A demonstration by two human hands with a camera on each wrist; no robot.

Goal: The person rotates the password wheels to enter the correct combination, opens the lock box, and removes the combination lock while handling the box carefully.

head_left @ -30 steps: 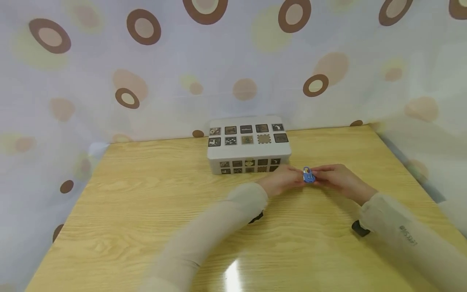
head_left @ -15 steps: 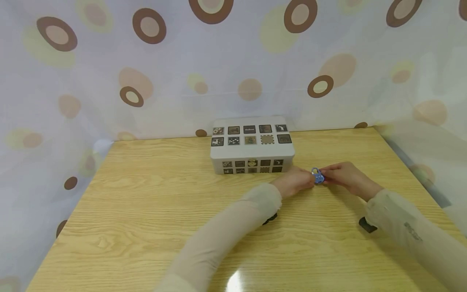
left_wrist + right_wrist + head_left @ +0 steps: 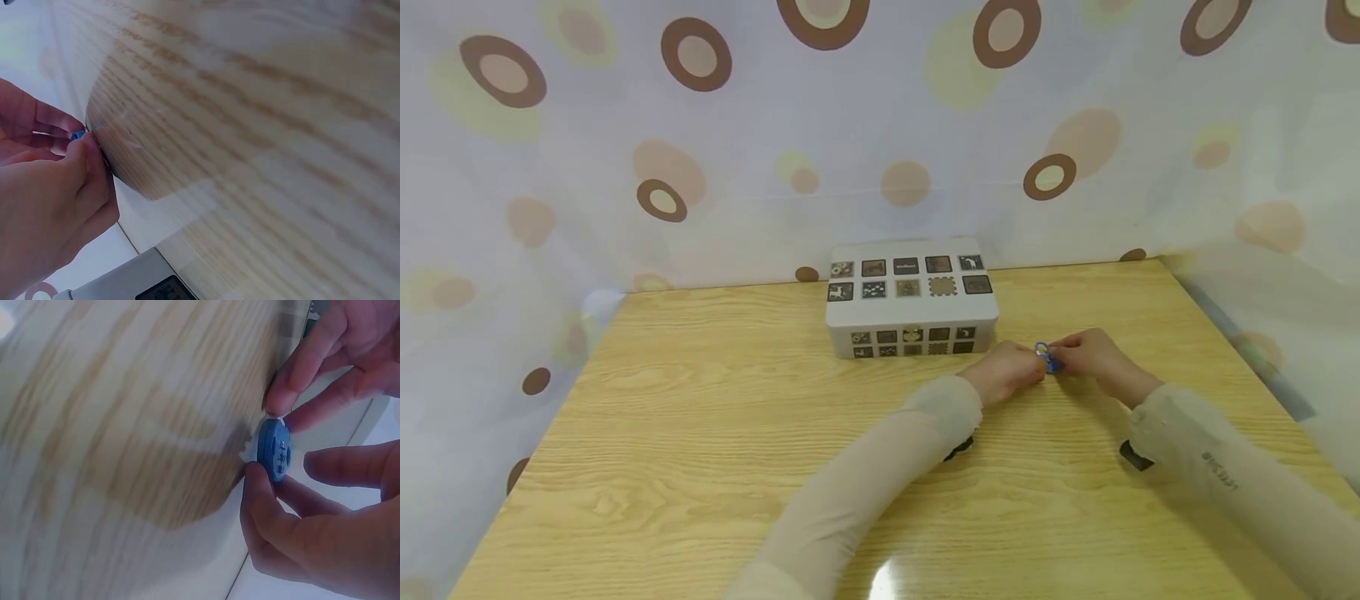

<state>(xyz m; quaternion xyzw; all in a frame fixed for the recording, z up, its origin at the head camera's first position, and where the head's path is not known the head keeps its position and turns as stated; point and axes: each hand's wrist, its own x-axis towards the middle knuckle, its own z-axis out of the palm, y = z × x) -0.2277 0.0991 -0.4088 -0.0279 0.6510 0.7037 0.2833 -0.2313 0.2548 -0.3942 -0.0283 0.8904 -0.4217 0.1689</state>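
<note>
A small blue combination padlock point(image 3: 1053, 362) is held between both hands, to the right of the patterned box. Its shackle points up in the head view. My left hand point(image 3: 1006, 371) pinches the lock's left side with thumb and finger. From the right, my right hand point(image 3: 1097, 358) grips the lock's body between thumb and fingers. The right wrist view shows the padlock point(image 3: 274, 450) with its row of number dials, the left hand point(image 3: 337, 356) above and the right hand point(image 3: 331, 531) below. Only a bit of the padlock point(image 3: 77, 135) shows in the left wrist view, the rest covered by fingers.
A white rectangular box point(image 3: 880, 312) with dark square pictures and a gold-coloured clasp sits at the back of the wooden table point(image 3: 700, 433). Behind and beside the table hangs a pale curtain point(image 3: 850, 108) with brown circles.
The padlock has turned in the fingers, so its dial face no longer faces the head camera. Both hands stay on it, slightly shifted. The box stands where it was.
</note>
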